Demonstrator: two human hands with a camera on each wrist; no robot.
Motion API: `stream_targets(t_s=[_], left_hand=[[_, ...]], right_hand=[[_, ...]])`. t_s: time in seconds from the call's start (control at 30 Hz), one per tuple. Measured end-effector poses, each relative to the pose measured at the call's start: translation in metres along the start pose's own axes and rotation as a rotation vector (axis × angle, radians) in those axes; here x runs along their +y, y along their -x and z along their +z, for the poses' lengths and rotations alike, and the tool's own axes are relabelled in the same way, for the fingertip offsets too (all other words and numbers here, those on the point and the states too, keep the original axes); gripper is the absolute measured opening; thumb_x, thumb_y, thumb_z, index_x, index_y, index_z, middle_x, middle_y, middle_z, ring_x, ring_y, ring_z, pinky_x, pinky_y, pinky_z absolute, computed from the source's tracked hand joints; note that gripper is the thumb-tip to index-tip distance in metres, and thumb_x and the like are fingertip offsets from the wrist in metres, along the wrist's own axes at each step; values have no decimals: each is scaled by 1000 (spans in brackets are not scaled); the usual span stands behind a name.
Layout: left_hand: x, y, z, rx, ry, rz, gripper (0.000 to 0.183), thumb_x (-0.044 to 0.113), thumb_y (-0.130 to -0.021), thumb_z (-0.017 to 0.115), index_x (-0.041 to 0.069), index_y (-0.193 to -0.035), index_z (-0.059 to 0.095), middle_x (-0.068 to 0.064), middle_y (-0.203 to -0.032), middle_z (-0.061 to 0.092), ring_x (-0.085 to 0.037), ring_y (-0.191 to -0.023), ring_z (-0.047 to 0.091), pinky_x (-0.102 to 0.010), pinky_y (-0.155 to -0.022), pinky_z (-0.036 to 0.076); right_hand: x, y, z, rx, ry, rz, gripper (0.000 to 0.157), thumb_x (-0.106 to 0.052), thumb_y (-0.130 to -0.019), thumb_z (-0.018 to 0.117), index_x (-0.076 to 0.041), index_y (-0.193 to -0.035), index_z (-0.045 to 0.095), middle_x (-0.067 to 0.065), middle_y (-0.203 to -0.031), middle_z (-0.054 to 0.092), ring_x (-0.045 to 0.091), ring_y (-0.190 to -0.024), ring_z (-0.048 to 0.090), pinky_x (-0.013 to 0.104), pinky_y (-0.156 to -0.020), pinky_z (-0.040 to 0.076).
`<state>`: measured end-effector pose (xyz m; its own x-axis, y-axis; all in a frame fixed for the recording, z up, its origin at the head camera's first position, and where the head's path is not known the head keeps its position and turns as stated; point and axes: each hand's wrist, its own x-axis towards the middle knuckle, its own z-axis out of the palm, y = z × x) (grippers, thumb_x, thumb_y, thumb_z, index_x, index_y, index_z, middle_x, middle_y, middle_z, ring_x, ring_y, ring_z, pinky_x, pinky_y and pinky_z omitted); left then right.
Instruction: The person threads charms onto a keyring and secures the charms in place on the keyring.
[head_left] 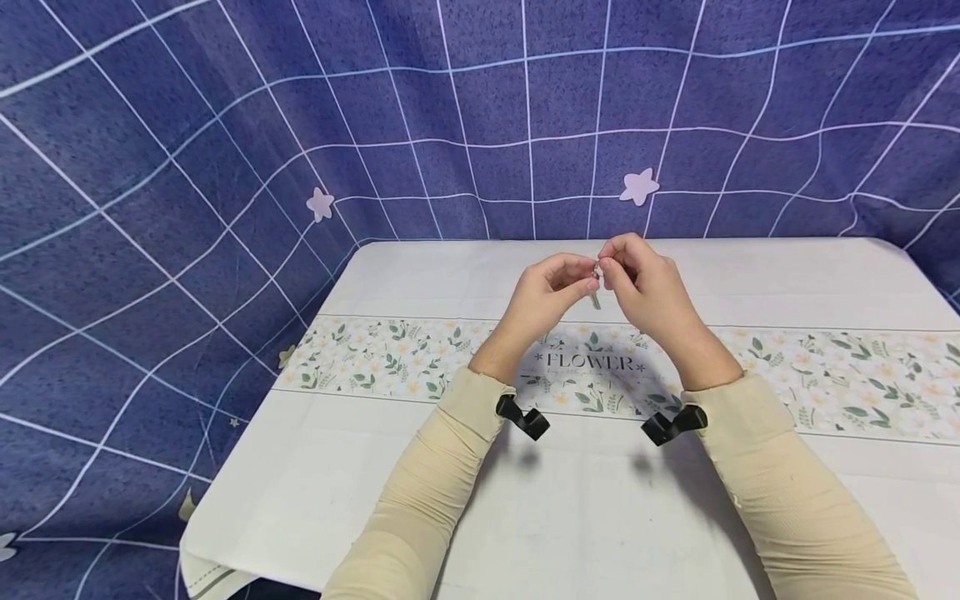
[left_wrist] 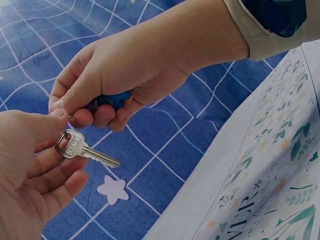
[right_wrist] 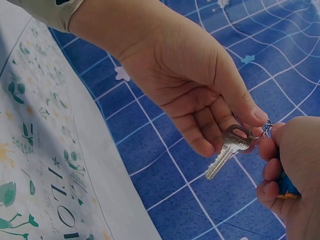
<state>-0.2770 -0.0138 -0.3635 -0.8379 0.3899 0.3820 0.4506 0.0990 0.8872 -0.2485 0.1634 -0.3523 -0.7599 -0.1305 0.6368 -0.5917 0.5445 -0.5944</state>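
Both hands meet above the far part of the table. My left hand (head_left: 546,293) pinches a metal key ring (right_wrist: 258,134) between thumb and fingers. From it a silver key (left_wrist: 90,149) hangs, its toothed blade pointing down and away from the fingers. My right hand (head_left: 647,283) curls its fingers around a small blue keychain charm (left_wrist: 116,100) with an orange part, while its thumb and index finger pinch the metal link (right_wrist: 268,128) beside the ring. Most of the charm is hidden inside the right hand's fingers.
Under the hands lies a white tablecloth (head_left: 337,467) with a floral band (head_left: 405,358) reading "FLOWER". A blue curtain (head_left: 480,108) with white grid lines and stars hangs behind and to the left. Each wrist wears a black camera mount (head_left: 525,419).
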Motion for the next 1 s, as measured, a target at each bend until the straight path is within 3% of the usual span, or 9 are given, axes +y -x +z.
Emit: stream_targets(t_s=[0.17,0.43,1.0], left_hand=[[0,0,0,0,0,-25,26,12,-95,72,0,-118,68,-15,-106,72,-16,-89,69,-25,-82,56],[-2,-1,-1,-43,-14,1,33,7,-95,71,3,-126,65,-15,-104,71,-18,-91,67,-25,-80,54],[-2,0,-1,-53,-11,-20,25,9,-97,69,-1,-119,67,-16,-103,71,-16,-88,67,-24,-81,54]], right_hand=[[0,0,0,-3,0,1,7,-6,-104,54,-1,-106,59,7,-75,59,16,-59,46,23,-53,34],[1,0,0,9,20,6,8,-7,-104,55,-1,-106,59,6,-74,60,16,-57,45,23,-51,33],[3,0,1,-9,10,15,8,-7,-103,54,-1,-106,60,7,-75,60,16,-58,46,23,-51,34]])
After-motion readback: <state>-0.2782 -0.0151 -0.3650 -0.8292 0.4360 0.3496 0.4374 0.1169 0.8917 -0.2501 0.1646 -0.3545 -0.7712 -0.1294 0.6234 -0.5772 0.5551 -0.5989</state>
